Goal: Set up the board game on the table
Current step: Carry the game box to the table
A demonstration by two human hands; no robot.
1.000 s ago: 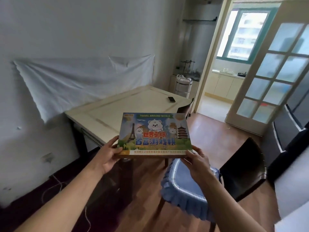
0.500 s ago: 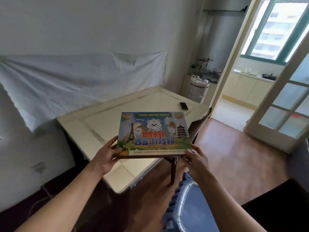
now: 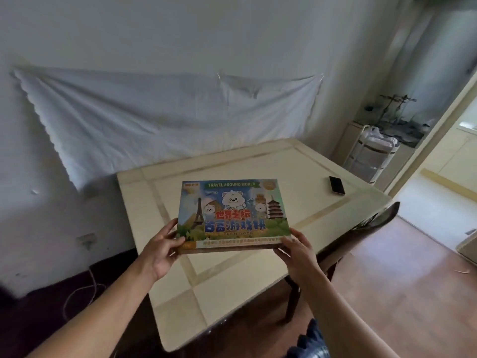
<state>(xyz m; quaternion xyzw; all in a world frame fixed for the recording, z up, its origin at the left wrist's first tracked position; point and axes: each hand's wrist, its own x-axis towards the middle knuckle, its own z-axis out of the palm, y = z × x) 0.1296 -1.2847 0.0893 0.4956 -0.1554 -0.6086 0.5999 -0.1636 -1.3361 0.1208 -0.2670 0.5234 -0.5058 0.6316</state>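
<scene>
Nearest, at the lower edge, shows a blue frilled chair cushion [image 3: 309, 341]. Above it both forearms reach forward. The left hand [image 3: 161, 248] grips the near-left corner of the flat colourful cardboard board game box [image 3: 232, 215], thumb lying on the lid and fingers [image 3: 171, 228] spread along the left side. The right hand [image 3: 299, 250] holds the near-right corner, its fingers curled round the edge; how far they go underneath is hidden. The box is lid up, nearly level, over the middle of the cream square table with pale inlaid strips [image 3: 258, 280]; whether it is touching the top I cannot tell.

The step in hand looks like setting the box down. Done well, that means keeping it level so the contents do not slide, landing it inside the inlaid panel, then drawing the fingers out sideways.

Farther right a small black phone [image 3: 336, 185] lies well apart from the box. A dark chair back [image 3: 374, 223] leans at the table's right edge, and a white creased sheet [image 3: 154, 112] hangs on the wall.
</scene>
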